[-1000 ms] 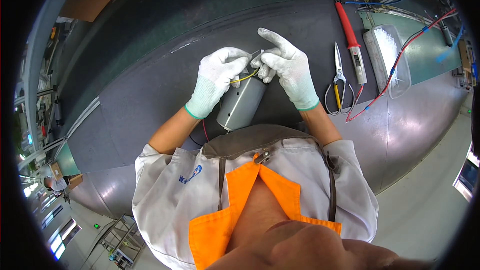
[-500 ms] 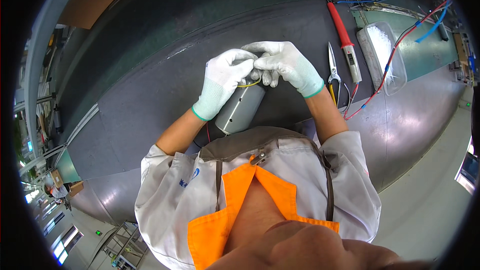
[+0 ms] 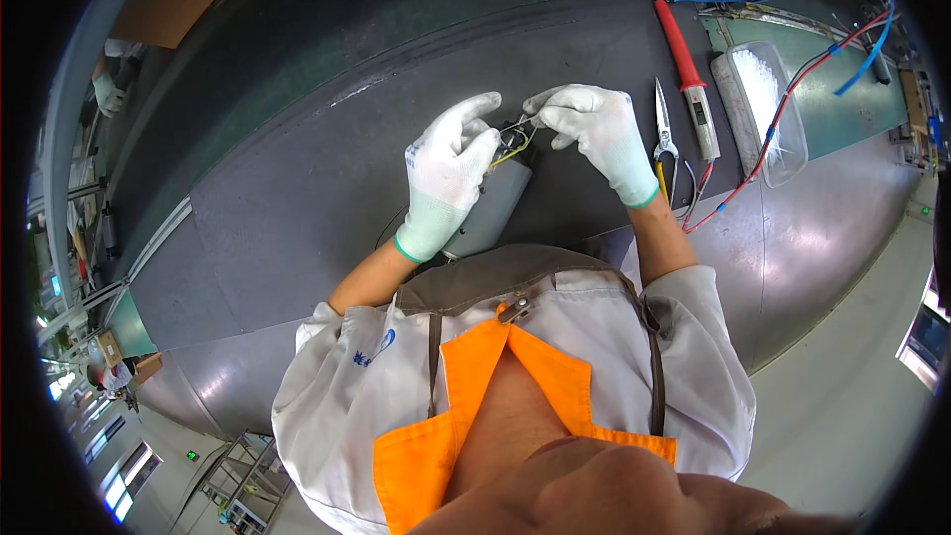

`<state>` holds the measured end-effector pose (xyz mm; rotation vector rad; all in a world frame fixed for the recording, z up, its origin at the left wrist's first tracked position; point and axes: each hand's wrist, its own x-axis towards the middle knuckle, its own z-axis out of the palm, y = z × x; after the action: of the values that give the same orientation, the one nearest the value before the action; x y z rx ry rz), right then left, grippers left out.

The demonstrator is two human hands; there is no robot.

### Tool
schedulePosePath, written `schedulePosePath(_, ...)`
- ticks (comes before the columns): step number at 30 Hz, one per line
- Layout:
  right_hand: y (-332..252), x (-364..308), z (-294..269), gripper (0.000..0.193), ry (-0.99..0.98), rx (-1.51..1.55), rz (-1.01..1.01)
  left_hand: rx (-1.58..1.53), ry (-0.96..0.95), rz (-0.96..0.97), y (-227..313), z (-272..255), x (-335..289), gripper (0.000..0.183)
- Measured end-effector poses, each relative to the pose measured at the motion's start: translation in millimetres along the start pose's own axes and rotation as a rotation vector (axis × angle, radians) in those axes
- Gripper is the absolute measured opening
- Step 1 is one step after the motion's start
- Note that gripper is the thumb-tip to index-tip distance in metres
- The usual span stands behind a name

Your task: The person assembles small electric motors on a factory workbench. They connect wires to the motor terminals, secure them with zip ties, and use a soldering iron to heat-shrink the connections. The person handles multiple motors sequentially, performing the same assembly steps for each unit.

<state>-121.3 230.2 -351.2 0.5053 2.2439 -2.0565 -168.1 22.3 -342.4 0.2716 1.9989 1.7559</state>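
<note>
A grey metal cylinder (image 3: 492, 200) lies tilted on the dark bench close to my body, partly covered by my left hand. From its far end come a yellow wire (image 3: 513, 153) and some dark, thin wires. My left hand (image 3: 448, 160), in a white glove with a green cuff, is beside that end, thumb and index finger spread apart. In a matching glove, my right hand (image 3: 597, 135) pinches the tip of the thin wires between thumb and fingers. Which wires are in the pinch is too small to tell.
To the right lie scissors (image 3: 665, 129) and a red-handled tool (image 3: 680, 48) with a grey body and cable. Beyond them stands a clear plastic box (image 3: 728, 104) of small white pieces, with a red cable (image 3: 783, 104) across it. Another person's gloved hand (image 3: 107, 94) shows at far left.
My hands were together over the cylinder's end and have moved apart. My left fingers have spread, the right hand has shifted right, and the wires have come into view between them.
</note>
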Motion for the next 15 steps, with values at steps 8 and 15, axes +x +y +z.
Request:
schedulePosePath(8, 17, 28, -6, 0.01, 0.311, -0.482, -0.488, 0.303, 0.098, 0.278, -2, 9, -8, 0.026)
schedulePosePath(15, 19, 29, -5, 0.012, 0.378, -0.32, -0.441, 0.783, 0.093, 0.644, -1, 12, -11, 0.014)
